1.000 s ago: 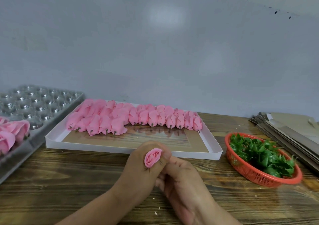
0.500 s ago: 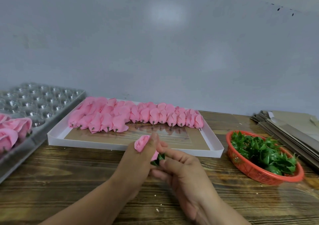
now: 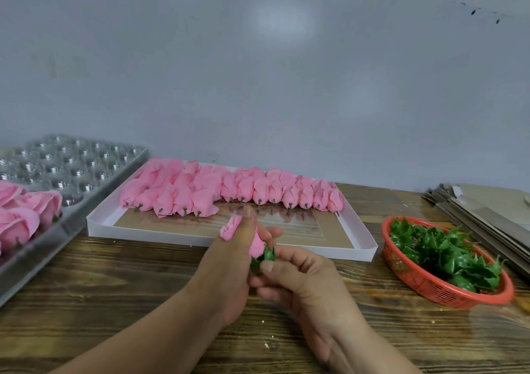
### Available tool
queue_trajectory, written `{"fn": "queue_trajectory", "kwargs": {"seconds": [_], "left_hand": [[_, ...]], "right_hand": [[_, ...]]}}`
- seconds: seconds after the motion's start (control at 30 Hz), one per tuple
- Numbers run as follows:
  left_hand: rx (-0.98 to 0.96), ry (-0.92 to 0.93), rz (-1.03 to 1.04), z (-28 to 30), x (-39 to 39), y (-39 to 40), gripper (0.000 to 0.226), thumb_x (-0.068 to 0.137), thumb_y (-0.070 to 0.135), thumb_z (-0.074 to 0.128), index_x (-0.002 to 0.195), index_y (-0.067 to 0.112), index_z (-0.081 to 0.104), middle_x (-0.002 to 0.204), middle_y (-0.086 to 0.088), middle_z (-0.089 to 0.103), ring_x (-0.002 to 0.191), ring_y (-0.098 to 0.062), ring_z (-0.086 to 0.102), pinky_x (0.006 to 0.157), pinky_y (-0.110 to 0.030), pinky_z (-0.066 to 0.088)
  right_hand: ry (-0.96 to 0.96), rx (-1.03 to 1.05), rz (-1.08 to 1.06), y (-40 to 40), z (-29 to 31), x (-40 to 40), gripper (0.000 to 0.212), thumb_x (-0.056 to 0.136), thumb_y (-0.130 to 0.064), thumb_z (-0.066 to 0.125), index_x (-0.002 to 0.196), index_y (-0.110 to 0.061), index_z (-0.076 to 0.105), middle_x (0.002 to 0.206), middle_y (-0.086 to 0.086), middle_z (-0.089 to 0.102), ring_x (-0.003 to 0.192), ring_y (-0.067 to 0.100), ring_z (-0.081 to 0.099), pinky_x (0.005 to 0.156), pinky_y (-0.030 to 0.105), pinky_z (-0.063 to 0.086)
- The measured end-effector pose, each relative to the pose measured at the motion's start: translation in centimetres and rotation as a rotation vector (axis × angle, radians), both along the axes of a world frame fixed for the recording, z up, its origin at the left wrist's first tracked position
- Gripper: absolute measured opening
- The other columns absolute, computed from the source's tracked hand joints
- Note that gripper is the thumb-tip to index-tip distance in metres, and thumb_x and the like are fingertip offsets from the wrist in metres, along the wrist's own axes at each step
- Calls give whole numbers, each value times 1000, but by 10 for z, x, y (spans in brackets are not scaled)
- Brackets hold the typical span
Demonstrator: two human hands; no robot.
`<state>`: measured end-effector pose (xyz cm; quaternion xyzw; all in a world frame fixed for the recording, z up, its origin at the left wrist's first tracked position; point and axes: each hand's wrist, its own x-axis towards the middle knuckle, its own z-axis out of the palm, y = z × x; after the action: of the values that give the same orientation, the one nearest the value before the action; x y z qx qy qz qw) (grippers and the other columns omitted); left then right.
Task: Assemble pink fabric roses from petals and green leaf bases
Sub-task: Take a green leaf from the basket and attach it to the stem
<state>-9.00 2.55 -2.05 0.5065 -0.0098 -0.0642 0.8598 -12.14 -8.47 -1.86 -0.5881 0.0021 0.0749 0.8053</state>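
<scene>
From the head view, a shallow white box (image 3: 183, 237) lies on the wooden table (image 3: 143, 302) against the wall (image 3: 258, 72). Along its far side lies a packed row of pink rosebuds (image 3: 229, 190), their short stems pointing toward the person; the near half of the box shows only a brown card floor.

To the left, a silver plastic tray (image 3: 86, 161) of round cups runs off the frame edge. Its near cups hold finished pink roses (image 3: 25, 215); the far cups hold nothing.

To the right, an orange basket (image 3: 430, 290) is heaped with green leaf bases (image 3: 447, 250). Beyond it, a stack of flat cardboard (image 3: 487, 218) reaches the right edge of the frame.

In front of the box, above the table, the left hand (image 3: 226, 267) grips a pink rosebud (image 3: 256, 244), its fingers curled round the bloom with a petal poking out at the top by the thumb. The right hand (image 3: 304, 281) pinches a green leaf base (image 3: 266, 256) between thumb and fingers, touching the bottom of the bud.

Bare table shows between the tray and the hands, and between the hands and the basket. The box's near edge lies just beyond the hands. A few white crumbs (image 3: 266, 345) lie on the wood below them.
</scene>
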Motion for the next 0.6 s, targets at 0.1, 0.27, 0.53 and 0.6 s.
{"fn": "queue_trajectory", "kwargs": {"seconds": [0.1,0.27,0.53,0.6], "left_hand": [[48,-38,-6,-3,0,-1,42,70,58,49,54,21,62,88,1,75,77,-14,69,69,-35,52],[42,-44,-6,-1,-1,-3,41,73,58,49,52,25,62,90,4,75,74,-15,68,58,-31,49],[73,-76,42,-2,-2,-5,49,90,52,43,57,26,68,87,2,75,69,-14,70,64,-35,52],[98,-84,38,-2,-2,-5,50,94,51,39,59,31,70,80,2,75,63,-10,68,66,-33,50]], "right_hand": [[-37,-59,-36,2,0,-1,25,62,-5,75,87,-3,74,71,18,69,56,16,65,51,20,54],[-115,-46,-143,3,-1,-2,25,76,16,61,81,-4,75,68,19,69,60,23,65,56,23,56],[-291,-175,-191,9,-2,-4,37,77,19,54,77,-12,74,77,17,72,67,22,64,58,25,51],[-309,-190,-171,11,-2,-5,41,76,22,52,81,-12,74,80,12,74,71,18,67,65,25,54]]}}
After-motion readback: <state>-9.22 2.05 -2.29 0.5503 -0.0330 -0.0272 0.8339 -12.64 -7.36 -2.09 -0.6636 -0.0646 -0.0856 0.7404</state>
